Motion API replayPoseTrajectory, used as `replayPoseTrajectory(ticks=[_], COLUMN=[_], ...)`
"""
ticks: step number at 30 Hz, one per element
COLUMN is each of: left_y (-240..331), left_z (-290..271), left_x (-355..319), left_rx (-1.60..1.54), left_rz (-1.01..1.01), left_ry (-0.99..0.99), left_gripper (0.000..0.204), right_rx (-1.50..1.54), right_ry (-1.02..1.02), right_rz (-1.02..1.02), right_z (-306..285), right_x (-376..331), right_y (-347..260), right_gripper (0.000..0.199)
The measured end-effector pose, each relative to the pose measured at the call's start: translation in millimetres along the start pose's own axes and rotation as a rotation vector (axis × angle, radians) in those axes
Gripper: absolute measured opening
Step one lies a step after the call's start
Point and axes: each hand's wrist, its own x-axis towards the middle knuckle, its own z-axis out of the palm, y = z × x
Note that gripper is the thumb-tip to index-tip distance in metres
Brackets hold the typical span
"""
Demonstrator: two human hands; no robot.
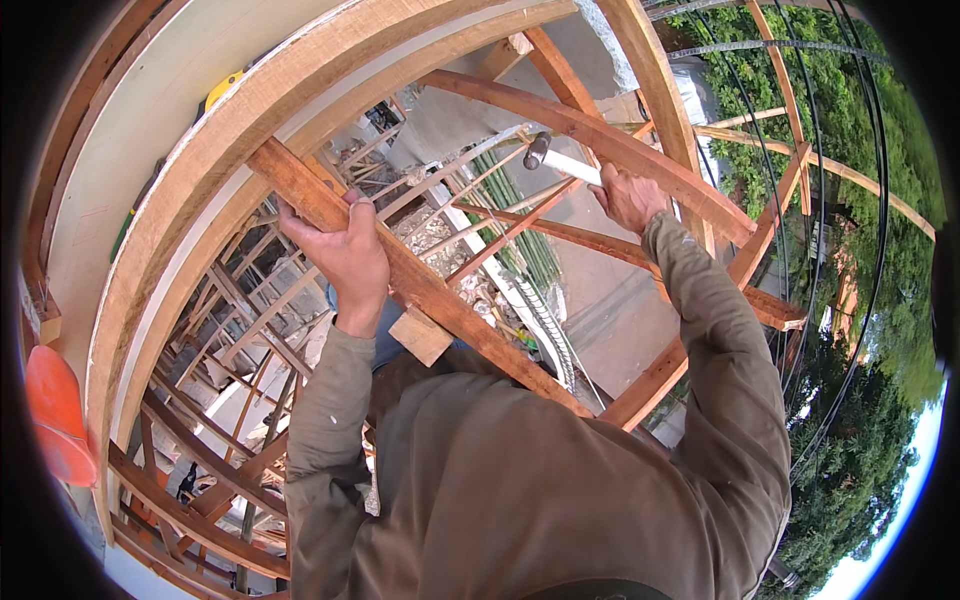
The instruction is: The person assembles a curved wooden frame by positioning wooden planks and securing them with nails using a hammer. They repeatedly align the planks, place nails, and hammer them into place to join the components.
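My left hand (350,265) is closed round the upper part of a reddish-brown wooden beam (460,315), its thumb on top. The beam slants from a curved, light wooden edge (190,190) down toward my body. In my right hand (632,198) is a hammer (572,166) with a dark head and a pale handle. Its head points left and hangs in the air, apart from the beam under my left hand. A second wooden beam (580,125) runs close above the right hand. Just below my left wrist, a short wood block (420,336) juts from the held beam.
Far below lie a paved floor (610,330), green poles (525,240) and many timber props. Black cables (875,190) hang on the right before trees (840,400). A red-orange rounded object (60,415) sits at the left rim, a yellow one (222,90) at upper left.
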Motion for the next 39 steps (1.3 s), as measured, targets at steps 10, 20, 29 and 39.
replayPoseTrajectory(ticks=[10,20,29,39], left_y=[16.9,-2.9,7.7,2.2], left_z=[-3.7,-1.3,1.2,1.0], left_x=[-1.3,1.2,3.2,-0.4], left_rx=[-0.177,0.008,-0.003,0.000], left_rz=[-0.020,-0.002,-0.120,-0.021], left_ry=[-0.111,-0.020,0.017,-0.019], left_gripper=[0.062,0.066,0.069,0.059], right_rx=[0.305,0.103,0.354,0.080], right_ry=[0.276,-0.167,0.283,-0.154], right_rz=[-0.480,0.232,-0.442,0.243], right_z=[-43.4,0.9,-84.0,-1.5], right_x=[17.1,9.5,17.0,13.0], right_y=[-69.7,0.5,-96.7,10.3], right_gripper=[0.038,0.040,0.042,0.039])
